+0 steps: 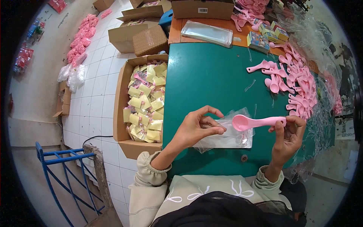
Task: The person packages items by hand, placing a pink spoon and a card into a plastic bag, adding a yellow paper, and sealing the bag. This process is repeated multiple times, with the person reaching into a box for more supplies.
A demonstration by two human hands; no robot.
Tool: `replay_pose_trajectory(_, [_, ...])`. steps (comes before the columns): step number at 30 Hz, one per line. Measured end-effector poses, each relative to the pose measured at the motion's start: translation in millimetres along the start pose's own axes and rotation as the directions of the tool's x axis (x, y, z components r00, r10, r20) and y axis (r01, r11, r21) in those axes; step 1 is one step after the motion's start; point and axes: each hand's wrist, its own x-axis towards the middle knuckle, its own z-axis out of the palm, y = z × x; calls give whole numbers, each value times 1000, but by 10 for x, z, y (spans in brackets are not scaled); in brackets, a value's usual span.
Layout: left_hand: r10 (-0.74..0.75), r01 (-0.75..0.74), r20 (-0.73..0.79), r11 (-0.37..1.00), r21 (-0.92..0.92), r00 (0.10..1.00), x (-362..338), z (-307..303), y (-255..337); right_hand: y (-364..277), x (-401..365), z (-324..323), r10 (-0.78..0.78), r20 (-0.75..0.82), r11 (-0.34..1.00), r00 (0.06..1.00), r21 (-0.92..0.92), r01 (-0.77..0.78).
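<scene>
Right of centre in the frame, I see the right hand point(290, 139) pinching a pink spoon point(258, 122) by its handle over clear plastic bags point(235, 141), the left hand point(193, 126) half-curled beside them, grip unclear, a lining-up step, I judge, calling for an opened bag mouth.

And here on my feed it's a pale grey-green top point(217, 181), white line-drawn bows point(242, 191) running across the front! Left sleeve point(145, 189), loose, stitched seam showing, gathered at the cuff; right sleeve point(267, 182), same colour, bunched too. And over the chest, black cloth point(211, 212), folded, turning sheer towards the right side!
</scene>
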Motion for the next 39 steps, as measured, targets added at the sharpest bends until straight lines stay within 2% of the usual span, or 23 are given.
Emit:
replay_pose_trajectory(5, [10,-8,-44,999,38,999,-14,28,24,-4,-2,68,-6,100,1000,995,15,5])
replay_pose_trajectory(8, [7,-7,-6,995,104,1000,-10,61,4,-19,3,95,10,153,1000,988,2,-10])
replay_pose_trajectory(11, [133,-135,48,989,52,990,1,84,-64,-50,35,97,15,210,1000,978,17,-19])
replay_pose_trajectory(14, [38,-66,148,980,188,988,-16,31,-13,-69,47,102,-14,195,1000,981,10,13])
replay_pose_trajectory(17, [-78,38,160,970,238,984,-16,31,66,-86,54,105,-36,197,999,980,1,37])
replay_pose_trajectory(20, [-5,-29,167,980,197,986,2,55,22,-72,72,115,-45,222,998,974,-23,51])
replay_pose_trajectory(23, [162,-173,216,984,34,963,5,102,15,-79,120,124,-28,305,999,952,-27,37])
replay_pose_trajectory(26, [168,-165,201,986,-30,965,-4,137,42,-125,180,149,-75,375,993,924,-52,102])
replay_pose_trajectory(27, [157,-169,185,984,52,970,-6,129,42,-134,192,162,-102,393,988,914,-65,139])
replay_pose_trajectory(29, [140,-170,150,962,212,979,-7,108,26,-123,202,176,-92,285,995,954,-22,102])
replay_pose_trajectory(30, [147,-178,153,961,212,977,-2,104,3,-116,205,182,-83,231,996,969,1,85])
replay_pose_trajectory(32, [160,-192,158,957,215,974,9,91,-38,-96,225,207,-130,265,990,956,-16,139])
replay_pose_trajectory(33, [118,-156,170,960,233,978,2,84,-12,-86,227,215,-152,281,986,948,-25,165])
replay_pose_trajectory(35, [35,-88,194,959,268,980,-9,72,64,-44,213,213,-108,369,993,923,7,114])
replay_pose_trajectory(36, [69,-103,172,974,200,983,-2,84,43,-33,214,213,-89,412,996,907,21,88])
replay_pose_trajectory(39, [145,-149,113,989,20,983,12,108,-2,-66,358,286,-311,643,931,700,57,362])
